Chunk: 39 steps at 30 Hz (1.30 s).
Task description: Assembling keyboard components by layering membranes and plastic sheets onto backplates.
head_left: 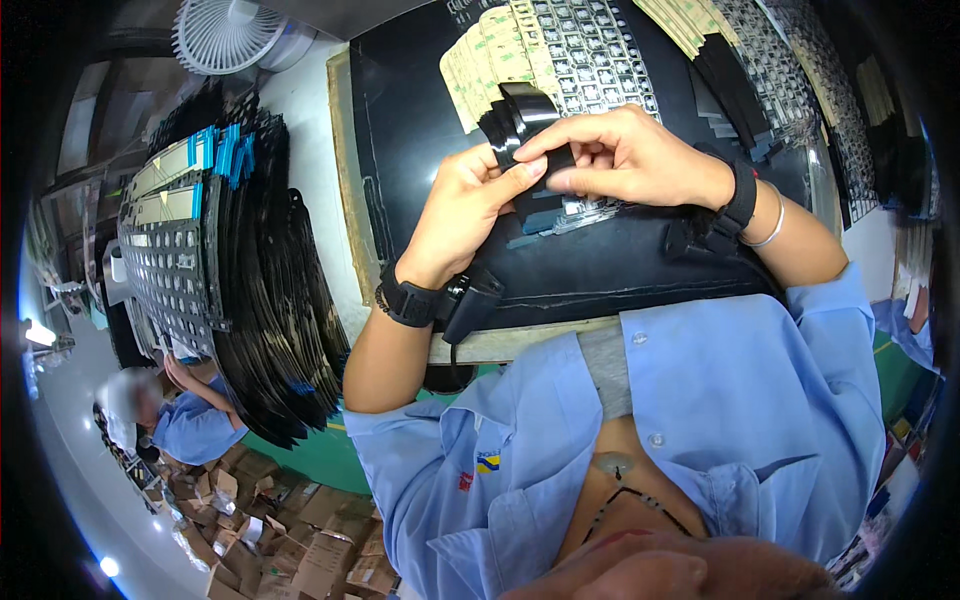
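Left hand [458, 208] and right hand [645, 158] both have fingers clamped on a bundle of glossy black strips [531, 107], held up over the black mat [415, 215] on the counter [312, 125]. Yellow-backed sheets [478, 72] lie just beyond, key-grid sheets [600, 55] beside those. Tall stack of black panels [265, 240] off left; white fan [228, 38] at far left.
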Tool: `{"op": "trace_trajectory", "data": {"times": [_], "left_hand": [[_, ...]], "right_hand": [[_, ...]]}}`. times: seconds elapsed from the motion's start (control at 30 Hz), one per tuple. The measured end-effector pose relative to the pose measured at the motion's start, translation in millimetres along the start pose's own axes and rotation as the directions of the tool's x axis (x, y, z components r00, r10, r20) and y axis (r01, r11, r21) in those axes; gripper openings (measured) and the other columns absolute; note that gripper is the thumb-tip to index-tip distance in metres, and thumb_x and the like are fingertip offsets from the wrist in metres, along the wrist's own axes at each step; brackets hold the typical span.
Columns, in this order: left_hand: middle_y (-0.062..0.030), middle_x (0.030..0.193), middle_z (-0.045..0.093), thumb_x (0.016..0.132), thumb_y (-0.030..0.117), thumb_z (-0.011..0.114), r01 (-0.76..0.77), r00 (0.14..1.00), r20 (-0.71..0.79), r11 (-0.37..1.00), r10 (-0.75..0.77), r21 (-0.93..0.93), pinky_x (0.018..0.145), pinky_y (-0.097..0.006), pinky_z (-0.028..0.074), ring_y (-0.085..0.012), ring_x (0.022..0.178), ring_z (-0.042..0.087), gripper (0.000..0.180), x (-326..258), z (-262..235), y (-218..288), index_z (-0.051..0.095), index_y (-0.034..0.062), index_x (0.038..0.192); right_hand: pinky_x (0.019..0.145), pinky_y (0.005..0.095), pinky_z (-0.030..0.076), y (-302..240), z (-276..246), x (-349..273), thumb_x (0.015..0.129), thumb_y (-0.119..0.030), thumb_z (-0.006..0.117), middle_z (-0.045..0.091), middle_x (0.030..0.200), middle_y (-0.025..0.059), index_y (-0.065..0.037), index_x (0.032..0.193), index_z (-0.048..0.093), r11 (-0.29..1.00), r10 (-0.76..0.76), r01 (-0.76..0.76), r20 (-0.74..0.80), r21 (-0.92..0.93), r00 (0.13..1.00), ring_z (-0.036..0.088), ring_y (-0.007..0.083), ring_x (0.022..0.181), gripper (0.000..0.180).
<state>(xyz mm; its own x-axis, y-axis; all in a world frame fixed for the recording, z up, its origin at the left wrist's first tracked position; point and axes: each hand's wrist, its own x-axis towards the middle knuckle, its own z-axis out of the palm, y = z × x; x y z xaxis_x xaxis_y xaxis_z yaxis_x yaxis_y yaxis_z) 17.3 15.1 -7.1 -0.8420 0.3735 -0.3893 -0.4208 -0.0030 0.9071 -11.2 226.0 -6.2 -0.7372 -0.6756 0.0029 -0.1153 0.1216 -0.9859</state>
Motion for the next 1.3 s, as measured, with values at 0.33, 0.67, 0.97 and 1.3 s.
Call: {"op": "trace_trajectory", "data": {"times": [0.33, 0.67, 0.97, 1.3], "left_hand": [[0.0025, 0.083, 0.064, 0.091, 0.016, 0.062, 0.011, 1.000, 0.008, 1.000, -0.011, -0.006, 0.056, -0.017, 0.040, -0.0004, 0.067, 0.052, 0.018, -1, -4, -1, 0.064, 0.0021, 0.102], [0.0029, 0.086, 0.064, 0.091, 0.014, 0.061, -0.025, 1.000, -0.006, 0.999, 0.025, -0.027, 0.057, -0.017, 0.038, -0.0006, 0.068, 0.051, 0.018, -1, 0, -2, 0.064, 0.0020, 0.104], [0.0023, 0.086, 0.064, 0.091, 0.012, 0.061, -0.010, 1.000, -0.026, 0.999, 0.009, -0.050, 0.056, -0.015, 0.036, -0.0002, 0.067, 0.050, 0.017, -1, -1, -2, 0.064, 0.0030, 0.104], [-0.0003, 0.088, 0.066, 0.089, 0.015, 0.066, -0.053, 0.996, -0.068, 0.999, 0.053, -0.005, 0.062, -0.019, 0.044, -0.0033, 0.074, 0.056, 0.020, 3, 0, -7, 0.064, -0.0009, 0.101]], "right_hand": [[0.056, 0.0218, 0.051, 3, 2, 1, 0.089, -0.009, 0.059, 0.064, 0.072, 0.0031, -0.011, 0.114, 0.064, 0.999, -0.026, 0.026, 0.018, -0.039, 1.000, 0.059, 0.0058, 0.057, 0.026], [0.064, 0.0251, 0.051, -4, 1, 1, 0.081, -0.007, 0.067, 0.070, 0.095, 0.0052, -0.011, 0.116, 0.064, 0.979, -0.120, 0.122, 0.022, -0.162, 0.993, 0.062, 0.0102, 0.066, 0.035], [0.058, 0.0221, 0.052, 3, 0, 1, 0.088, -0.007, 0.059, 0.068, 0.086, 0.0034, -0.012, 0.116, 0.064, 0.999, -0.002, 0.000, 0.044, 0.037, 0.999, 0.060, 0.0055, 0.062, 0.028], [0.060, 0.0226, 0.051, 2, 2, 3, 0.085, -0.008, 0.064, 0.068, 0.095, 0.0042, -0.012, 0.119, 0.062, 0.970, -0.200, 0.197, -0.004, -0.142, 0.980, 0.061, 0.0080, 0.067, 0.035]]}}
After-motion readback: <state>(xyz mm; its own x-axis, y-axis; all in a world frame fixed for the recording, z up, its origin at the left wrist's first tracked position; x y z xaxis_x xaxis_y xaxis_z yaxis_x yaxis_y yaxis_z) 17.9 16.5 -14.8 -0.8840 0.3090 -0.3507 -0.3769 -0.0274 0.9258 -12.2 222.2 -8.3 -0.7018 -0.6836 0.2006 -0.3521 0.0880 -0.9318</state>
